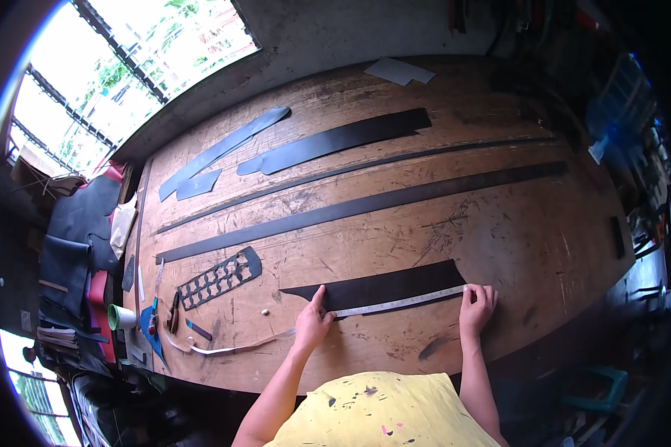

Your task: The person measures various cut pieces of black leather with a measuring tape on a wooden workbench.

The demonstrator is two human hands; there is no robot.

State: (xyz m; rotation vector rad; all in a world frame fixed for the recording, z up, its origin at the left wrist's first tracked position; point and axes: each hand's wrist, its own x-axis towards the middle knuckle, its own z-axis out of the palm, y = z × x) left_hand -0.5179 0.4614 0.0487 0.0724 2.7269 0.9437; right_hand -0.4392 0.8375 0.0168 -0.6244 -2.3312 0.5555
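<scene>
A black leather-like piece (402, 285) lies flat on the wooden table in front of me, its left end tapering to a point. Along its near edge runs a pale measuring tape (385, 304), which trails off left across the tabletop. My right hand (478, 307) pinches the tape's end at the right corner of the piece. At the tapered side, my left hand (315, 322) has its thumb and curled fingers on the tape, while the index finger stretches onto the black material. What lies under the left palm is hidden.
A long dark strip (365, 211) and a thin dark bar (358, 173) cross the wooden table (499, 231). Dark cut pieces (335, 145) lie farther back. At left are a perforated black piece (220, 279), scissors (173, 313) and a green-and-white cup (121, 317).
</scene>
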